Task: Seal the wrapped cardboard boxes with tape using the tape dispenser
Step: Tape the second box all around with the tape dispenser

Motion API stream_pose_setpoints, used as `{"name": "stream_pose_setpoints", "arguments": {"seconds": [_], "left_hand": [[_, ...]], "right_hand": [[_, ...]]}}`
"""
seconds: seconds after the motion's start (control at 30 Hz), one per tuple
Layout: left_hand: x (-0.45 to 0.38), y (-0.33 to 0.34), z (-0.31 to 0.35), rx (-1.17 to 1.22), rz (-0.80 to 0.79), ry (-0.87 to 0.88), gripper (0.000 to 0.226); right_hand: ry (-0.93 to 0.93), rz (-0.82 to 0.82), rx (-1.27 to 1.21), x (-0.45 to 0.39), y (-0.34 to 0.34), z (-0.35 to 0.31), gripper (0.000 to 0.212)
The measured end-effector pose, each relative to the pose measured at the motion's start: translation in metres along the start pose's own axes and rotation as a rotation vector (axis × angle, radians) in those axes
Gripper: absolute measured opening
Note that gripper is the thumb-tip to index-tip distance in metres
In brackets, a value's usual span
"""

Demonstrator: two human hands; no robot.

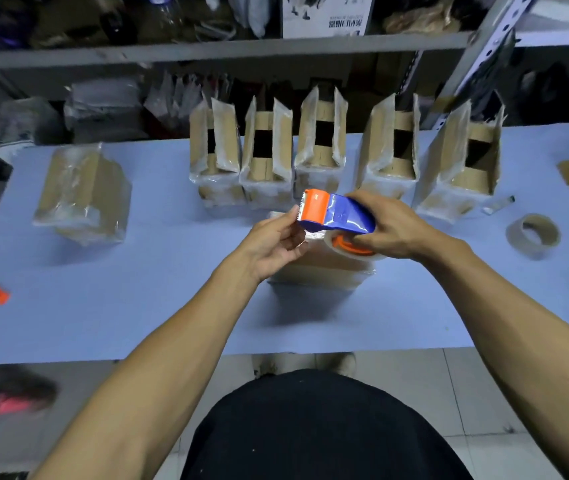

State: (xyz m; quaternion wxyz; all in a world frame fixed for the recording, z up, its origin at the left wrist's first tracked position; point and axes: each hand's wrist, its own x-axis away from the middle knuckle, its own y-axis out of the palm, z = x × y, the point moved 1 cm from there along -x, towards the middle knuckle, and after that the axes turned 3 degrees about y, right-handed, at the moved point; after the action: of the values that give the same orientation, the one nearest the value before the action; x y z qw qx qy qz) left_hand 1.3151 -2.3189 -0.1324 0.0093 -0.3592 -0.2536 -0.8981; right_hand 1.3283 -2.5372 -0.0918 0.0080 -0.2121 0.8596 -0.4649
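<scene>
A: Item one: blue plastic tape dispenser with orange serrated cutter head [335, 212]. Location: lifted, held just above the flat plastic-wrapped cardboard box [321, 268] lying under both hands. Holder: right hand [394, 225], fingers curled over the blue body and the clear tape roll beneath it.

B: And the left hand [276, 242]?

A: Thumb and fingertips pinched together at the cutter end, apparently on the loose tape end; the film is too clear to confirm.

B: Risks?

A: Judged only. Serrated teeth sit right beside the left fingertips; a slip could nick them. The tape end could fall back onto the roll or stick to the fingers if the pinch loosens. A strip started crooked would wrinkle on the slick wrap.

B: Stock outstanding?

A: Five wrapped cardboard boxes with flaps standing open [321, 143], in a row beyond the fingers; one closed wrapped box [82, 194] far off the left hand's outer side.
</scene>
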Motion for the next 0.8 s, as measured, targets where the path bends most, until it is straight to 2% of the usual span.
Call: {"name": "stream_pose_setpoints", "arguments": {"seconds": [0.2, 0.37, 0.5, 0.63, 0.8], "left_hand": [[-0.006, 0.007, 0.001, 0.130, 0.055, -0.137, 0.017], [-0.006, 0.003, 0.001, 0.099, 0.059, -0.193, 0.019], [-0.009, 0.007, 0.002, -0.055, 0.100, -0.064, 0.017], [-0.013, 0.003, -0.002, -0.235, 0.242, 0.140, 0.019], [-0.017, -0.052, 0.002, -0.135, 0.486, 0.185, 0.012]], "right_hand": [[-0.030, -0.024, 0.020, -0.005, -0.005, 0.000, 0.058], [-0.059, -0.065, 0.024, -0.008, -0.006, -0.002, 0.058], [-0.071, -0.059, 0.035, -0.010, -0.007, -0.003, 0.055], [-0.150, -0.063, 0.122, -0.017, -0.003, -0.013, 0.045], [-0.162, -0.051, 0.233, -0.014, -0.011, 0.000, 0.035]]}}
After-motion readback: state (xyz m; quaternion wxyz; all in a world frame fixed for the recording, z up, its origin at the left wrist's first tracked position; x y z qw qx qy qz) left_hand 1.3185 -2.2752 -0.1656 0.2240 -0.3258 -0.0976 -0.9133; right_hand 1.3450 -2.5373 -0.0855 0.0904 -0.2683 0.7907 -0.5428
